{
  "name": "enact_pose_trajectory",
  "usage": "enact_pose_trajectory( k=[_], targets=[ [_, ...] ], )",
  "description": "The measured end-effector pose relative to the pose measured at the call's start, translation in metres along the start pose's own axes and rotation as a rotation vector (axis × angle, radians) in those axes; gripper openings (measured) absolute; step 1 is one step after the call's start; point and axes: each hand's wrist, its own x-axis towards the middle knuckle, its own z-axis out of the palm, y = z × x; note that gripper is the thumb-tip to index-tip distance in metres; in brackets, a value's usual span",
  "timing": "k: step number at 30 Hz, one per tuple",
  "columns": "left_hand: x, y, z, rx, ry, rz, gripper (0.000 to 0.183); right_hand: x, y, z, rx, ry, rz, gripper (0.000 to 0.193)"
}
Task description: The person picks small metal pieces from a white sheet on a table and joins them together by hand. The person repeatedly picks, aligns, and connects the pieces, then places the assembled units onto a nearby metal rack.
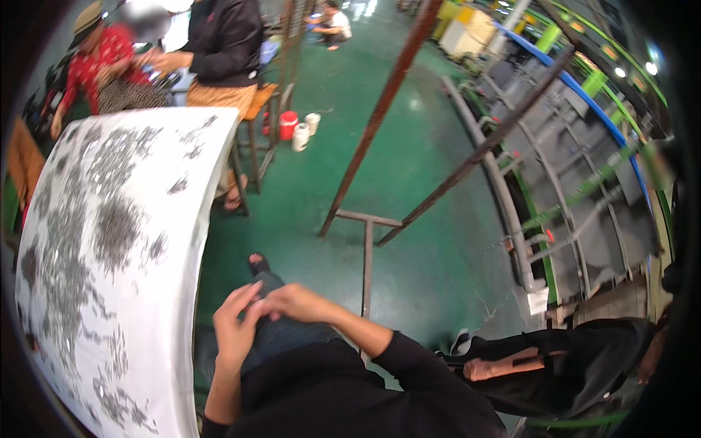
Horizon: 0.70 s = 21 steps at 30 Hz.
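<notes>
My left hand and my right hand meet in front of my body, beyond the right edge of the table. Their fingers are bent and pressed together at the tips. Anything between them is too small or too hidden to make out. To the left stands a table with a white cover. Many small dark slivers lie scattered over it, heaped thickest around its middle and thinning toward the near end. Neither hand touches the table or the slivers.
A rusty metal frame rises from the green floor ahead. Grey pipes and machinery line the right. Two people work at the table's far end; another person's arm shows at lower right. Red and white containers stand beyond the table.
</notes>
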Motion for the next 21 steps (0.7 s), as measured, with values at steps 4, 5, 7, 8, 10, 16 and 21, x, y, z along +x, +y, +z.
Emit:
enact_pose_trajectory(
  k=[4,5,7,8,10,16,21],
  targets=[
    [-0.002,-0.009,-0.025,-0.219,0.216,-0.113,0.014,0.037,-0.041,0.017,-0.120,-0.160,-0.019,0.027],
    [-0.001,-0.013,-0.030,-0.210,0.261,-0.201,0.012,0.042,-0.047,0.020,-0.117,-0.163,-0.032,0.027],
    [-0.002,-0.017,-0.040,-0.270,0.273,-0.185,0.011,0.053,-0.054,0.026,-0.134,-0.210,-0.034,0.028],
    [-0.001,-0.019,-0.043,-0.285,0.294,-0.180,0.011,0.058,-0.056,0.029,-0.138,-0.219,-0.026,0.027],
    [0.001,-0.023,-0.049,-0.233,0.380,-0.265,0.011,0.065,-0.055,0.034,-0.203,-0.184,0.016,0.027],
    [-0.014,-0.041,-0.065,-0.368,0.679,-0.361,0.012,0.088,-0.051,0.064,-0.689,0.102,-0.453,0.009],
    [-0.021,-0.056,-0.077,-0.443,0.837,-0.335,0.015,0.117,-0.056,0.087,-0.701,0.022,-0.544,0.011]
  ],
)
